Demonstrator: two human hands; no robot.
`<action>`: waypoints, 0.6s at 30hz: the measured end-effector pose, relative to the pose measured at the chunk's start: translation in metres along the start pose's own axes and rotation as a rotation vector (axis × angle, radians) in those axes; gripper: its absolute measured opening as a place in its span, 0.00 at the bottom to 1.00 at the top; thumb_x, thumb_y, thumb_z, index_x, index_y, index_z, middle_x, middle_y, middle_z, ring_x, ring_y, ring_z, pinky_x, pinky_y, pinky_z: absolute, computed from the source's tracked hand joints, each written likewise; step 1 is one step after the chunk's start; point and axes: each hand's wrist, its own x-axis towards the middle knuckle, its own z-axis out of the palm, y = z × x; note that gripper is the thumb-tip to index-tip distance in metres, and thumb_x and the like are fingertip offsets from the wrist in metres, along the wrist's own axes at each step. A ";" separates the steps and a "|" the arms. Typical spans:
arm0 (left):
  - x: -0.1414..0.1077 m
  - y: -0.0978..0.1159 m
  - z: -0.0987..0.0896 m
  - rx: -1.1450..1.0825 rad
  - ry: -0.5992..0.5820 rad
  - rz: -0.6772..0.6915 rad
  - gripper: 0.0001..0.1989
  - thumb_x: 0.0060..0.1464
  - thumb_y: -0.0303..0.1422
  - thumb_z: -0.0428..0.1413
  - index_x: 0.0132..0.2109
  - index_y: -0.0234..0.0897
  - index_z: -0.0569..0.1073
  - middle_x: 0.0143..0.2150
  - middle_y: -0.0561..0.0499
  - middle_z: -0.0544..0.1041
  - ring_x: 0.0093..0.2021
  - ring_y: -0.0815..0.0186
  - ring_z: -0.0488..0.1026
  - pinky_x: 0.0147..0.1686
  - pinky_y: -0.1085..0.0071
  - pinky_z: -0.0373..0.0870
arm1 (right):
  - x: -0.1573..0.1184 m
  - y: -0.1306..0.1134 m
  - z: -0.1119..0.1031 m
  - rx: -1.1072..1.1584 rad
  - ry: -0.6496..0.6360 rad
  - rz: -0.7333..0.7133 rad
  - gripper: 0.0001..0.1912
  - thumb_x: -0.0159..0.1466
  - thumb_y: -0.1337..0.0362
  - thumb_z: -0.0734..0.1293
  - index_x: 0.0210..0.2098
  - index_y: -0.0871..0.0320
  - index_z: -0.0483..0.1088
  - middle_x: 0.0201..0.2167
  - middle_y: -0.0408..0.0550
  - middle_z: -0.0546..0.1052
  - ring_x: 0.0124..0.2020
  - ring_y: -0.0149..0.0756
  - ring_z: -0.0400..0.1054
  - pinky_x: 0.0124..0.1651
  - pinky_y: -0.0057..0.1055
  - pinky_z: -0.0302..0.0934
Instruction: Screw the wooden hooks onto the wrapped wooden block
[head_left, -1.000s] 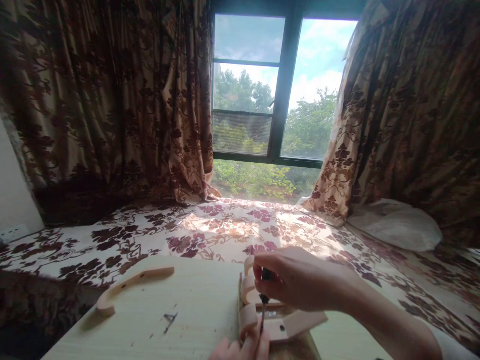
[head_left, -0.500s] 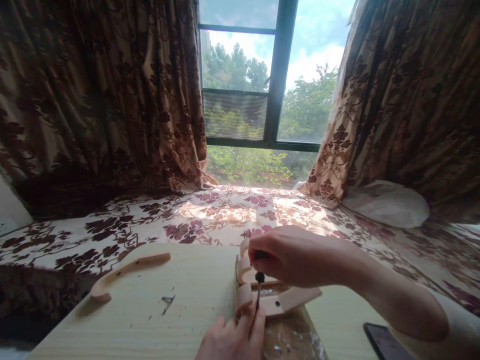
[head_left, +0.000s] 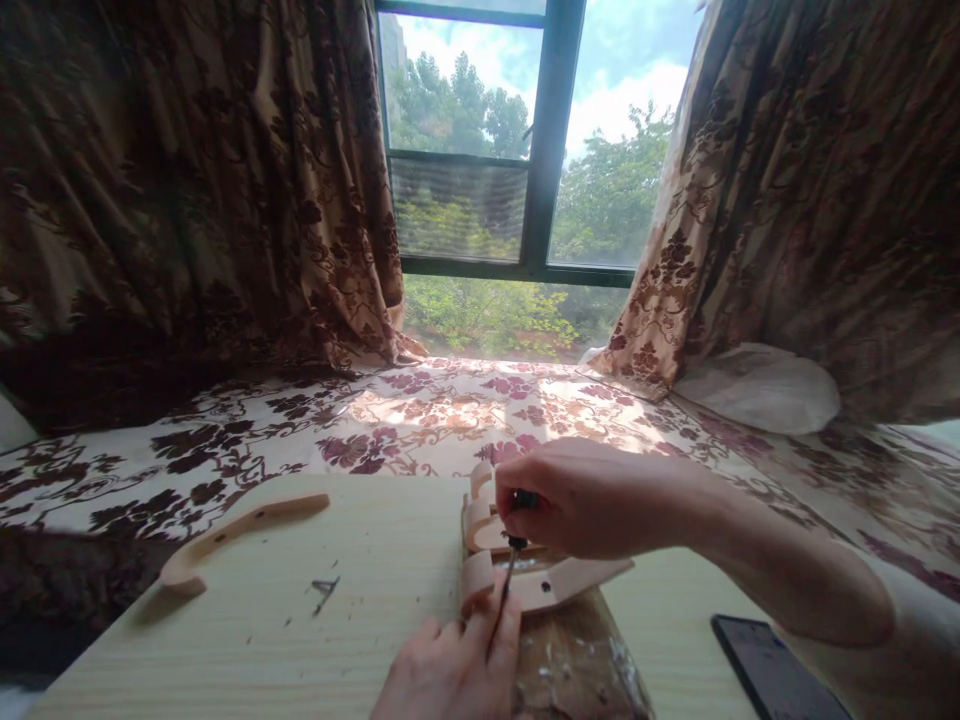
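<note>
My right hand (head_left: 577, 497) is wrapped around the dark handle of a screwdriver (head_left: 513, 562), which points down with its shaft slightly tilted. At the shaft's lower end, my left hand (head_left: 450, 668) has its thumb and forefinger closed about the tip; whatever they pinch is hidden. Just past those fingers, a curved wooden hook (head_left: 478, 577) with a dark hole in its flat arm lies on a worn brown board (head_left: 562, 655). More curved wooden pieces (head_left: 480, 525) sit behind it on the same board, partly covered by my right hand.
On the pale wooden tabletop (head_left: 375, 540), a loose curved wooden piece (head_left: 259, 515) lies at left, with a few small screws (head_left: 324, 594) nearer the middle. A phone (head_left: 776, 665) rests at right. Behind the table stretches a flowered cloth (head_left: 420, 415) beneath a curtained window.
The view has shifted slightly, so everything sits a little higher and further left. Both hands keep nearly the same places at the screwdriver, with the right wrist turned a little.
</note>
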 end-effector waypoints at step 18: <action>-0.002 -0.004 -0.017 -0.222 -0.100 -0.018 0.34 0.49 0.31 0.57 0.62 0.32 0.57 0.62 0.32 0.56 0.45 0.52 0.74 0.42 0.61 0.72 | 0.006 -0.003 -0.009 -0.011 -0.050 0.045 0.09 0.60 0.62 0.61 0.36 0.60 0.70 0.28 0.47 0.74 0.26 0.29 0.60 0.27 0.25 0.49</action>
